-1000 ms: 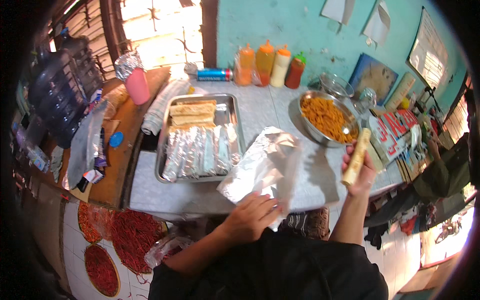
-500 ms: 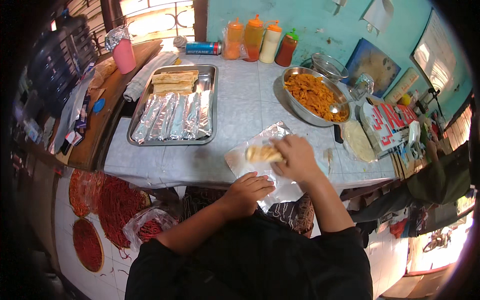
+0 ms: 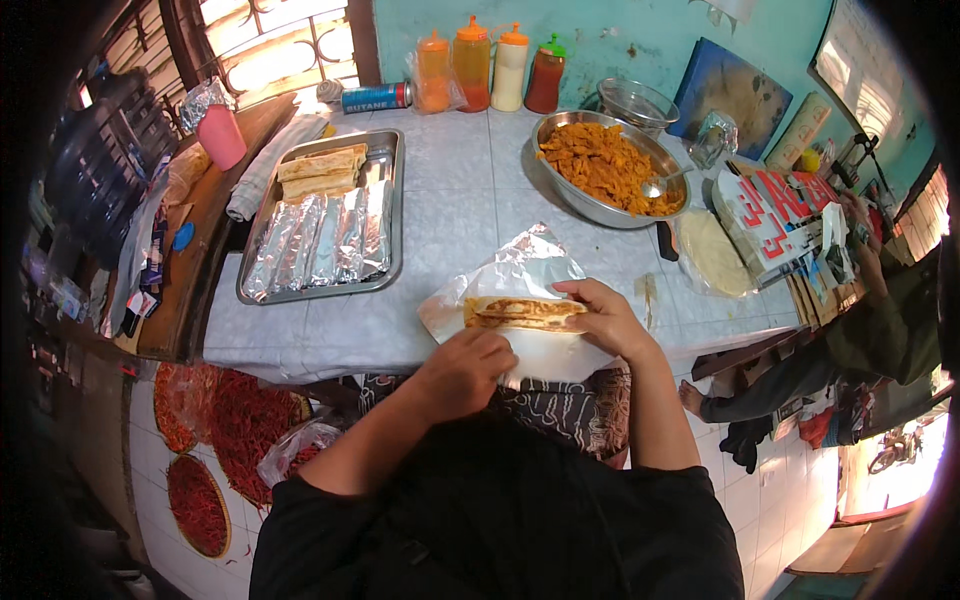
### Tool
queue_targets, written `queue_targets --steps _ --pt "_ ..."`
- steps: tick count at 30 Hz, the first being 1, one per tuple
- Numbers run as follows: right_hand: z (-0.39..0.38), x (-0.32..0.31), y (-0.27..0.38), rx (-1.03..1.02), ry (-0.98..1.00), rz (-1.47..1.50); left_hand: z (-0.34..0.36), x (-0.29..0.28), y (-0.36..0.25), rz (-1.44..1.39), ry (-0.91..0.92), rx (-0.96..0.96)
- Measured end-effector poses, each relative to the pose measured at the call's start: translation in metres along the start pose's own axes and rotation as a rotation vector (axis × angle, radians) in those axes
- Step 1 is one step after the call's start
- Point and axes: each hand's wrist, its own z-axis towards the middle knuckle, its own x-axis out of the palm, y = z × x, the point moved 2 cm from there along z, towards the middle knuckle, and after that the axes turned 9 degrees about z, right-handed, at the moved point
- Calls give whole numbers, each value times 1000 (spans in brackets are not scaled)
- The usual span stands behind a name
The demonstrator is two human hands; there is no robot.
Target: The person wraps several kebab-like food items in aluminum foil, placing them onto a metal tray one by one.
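Observation:
A browned rolled flatbread (image 3: 520, 311) lies lengthwise on a square of foil (image 3: 530, 255) at the table's front edge. My right hand (image 3: 612, 325) grips the roll's right end between thumb and fingers. My left hand (image 3: 468, 365) has its fingers curled on the foil's near edge, just below the roll's left end. To the left, a steel tray (image 3: 394, 224) holds several foil-wrapped rolls (image 3: 320, 240) and unwrapped golden rolls (image 3: 318, 170). Behind the foil, to the right, a steel bowl (image 3: 618, 221) holds orange shredded food (image 3: 590, 160) and a spoon.
Squeeze bottles (image 3: 508, 70), a blue gas canister (image 3: 375, 97) and a glass bowl (image 3: 637, 100) line the table's back. Flatbreads (image 3: 712, 260) in plastic lie right. A pink cup (image 3: 220, 138) stands left. Round trays of red chillies (image 3: 198, 505) are on the floor. Another person (image 3: 880, 340) is at right.
My right hand has moved down and left, bringing the roll from upright in the air to lying across the foil. My left hand has shifted slightly, its fingers now more curled on the foil edge.

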Motion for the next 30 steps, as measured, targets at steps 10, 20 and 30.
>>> queue_targets --steps 10,20,30 --pt "-2 -10 5 308 31 531 48 3 44 2 -295 -335" --pt "-9 -16 2 200 -213 181 49 17 55 -93 -85 -631" --pt "-48 -13 -11 -108 -253 12 43 19 56 -55 -57 -616"
